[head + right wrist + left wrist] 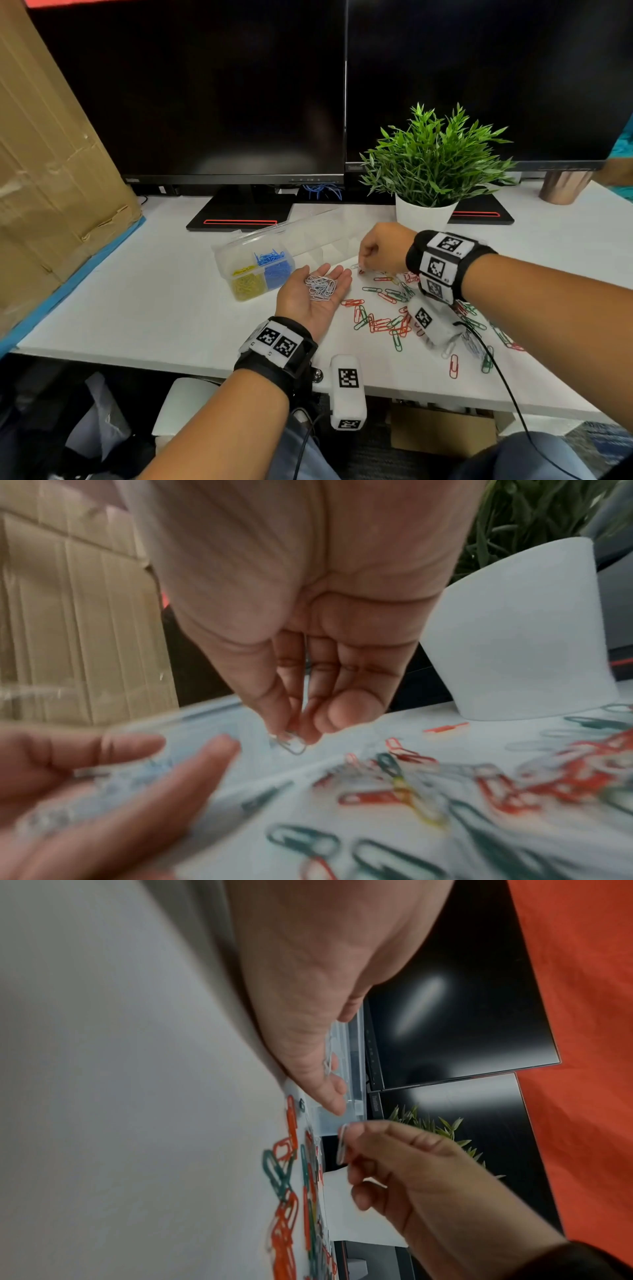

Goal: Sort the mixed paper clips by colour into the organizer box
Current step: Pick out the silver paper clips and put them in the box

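left hand point(313, 294): palm up and flat near the front of the surface point(144, 308), fingers relaxed, cupping a small heap of white clips point(320, 287).
loose pile point(394, 318): red and green clips, a few white ones, scattered just right of that palm.
right hand point(382, 248): fingers pinched on one white clip point(293, 744), right beside the left fingertips.
tip: I'd drop it mid-palm, not on the fingertips, and keep the palm level so nothing slides off.
organizer box point(253, 270): beyond the hands, lid open; yellow and blue already in, white isn't yet.
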